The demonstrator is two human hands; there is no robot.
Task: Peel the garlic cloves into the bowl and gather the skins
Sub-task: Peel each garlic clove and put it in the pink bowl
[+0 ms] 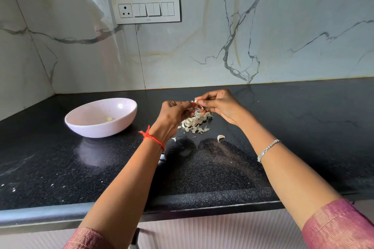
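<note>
Garlic clove [196, 101] is pinched between the left hand [174, 111] and right hand [219, 104], just above the skins [196, 123] heaped on the worktop [303, 131]. Peeling is in hand. Next, the bared clove likely needs carrying left to the bowl [123, 123], well apart, while another clove [221, 138] waits nearby.

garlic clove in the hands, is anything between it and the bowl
Nothing visible. The garlic clove is pinched by the left hand and right hand above the pile of skins; the bowl sits open to the left, with only bare counter between.
</note>
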